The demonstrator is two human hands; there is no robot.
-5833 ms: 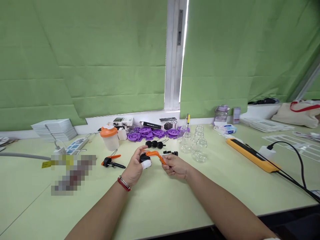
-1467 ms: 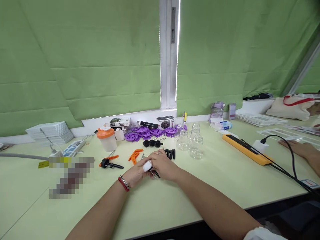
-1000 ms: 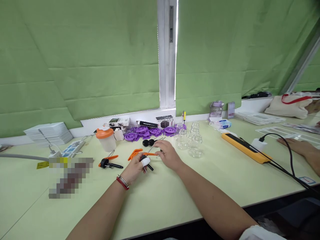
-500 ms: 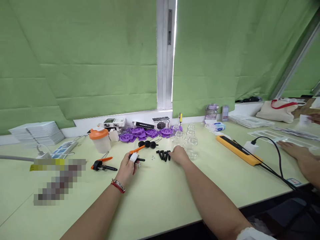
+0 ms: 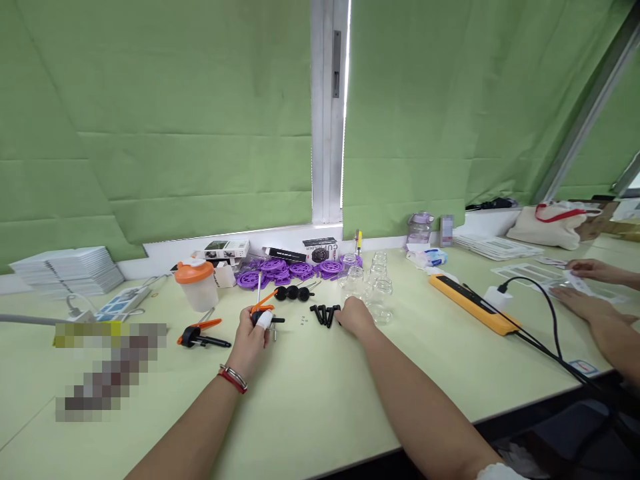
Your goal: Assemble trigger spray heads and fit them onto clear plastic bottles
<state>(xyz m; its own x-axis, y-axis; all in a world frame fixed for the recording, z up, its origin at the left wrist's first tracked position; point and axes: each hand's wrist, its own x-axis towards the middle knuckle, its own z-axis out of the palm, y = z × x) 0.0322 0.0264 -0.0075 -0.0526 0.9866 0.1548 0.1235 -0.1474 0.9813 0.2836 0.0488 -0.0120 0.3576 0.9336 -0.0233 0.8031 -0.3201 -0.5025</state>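
Observation:
My left hand (image 5: 253, 333) is closed on a black-and-orange part (image 5: 261, 311) with a metal rod standing up and a black stub pointing right. A finger of this hand wears a white wrap. My right hand (image 5: 356, 317) is down on the table with curled fingers at the rightmost of several small black handles (image 5: 324, 315); its fingertips are partly hidden. Tiny metal pieces (image 5: 303, 321) lie between the hands. Behind them is a row of round black knobs (image 5: 293, 293). A similar black-and-orange assembly (image 5: 200, 337) lies left of my left hand.
Purple plastic parts (image 5: 273, 269) are heaped near the wall, with small boxes (image 5: 227, 249) beside them. Clear glass jars (image 5: 379, 290) stand behind my right hand. An orange-lidded cup (image 5: 196, 283) is at left, an orange power strip (image 5: 473, 305) at right. Another person's hands (image 5: 583, 303) work far right.
The part in my left hand has been tilted, so its rod now points up. My right hand stays by the black handles. At far right the other person's second hand has come in nearer.

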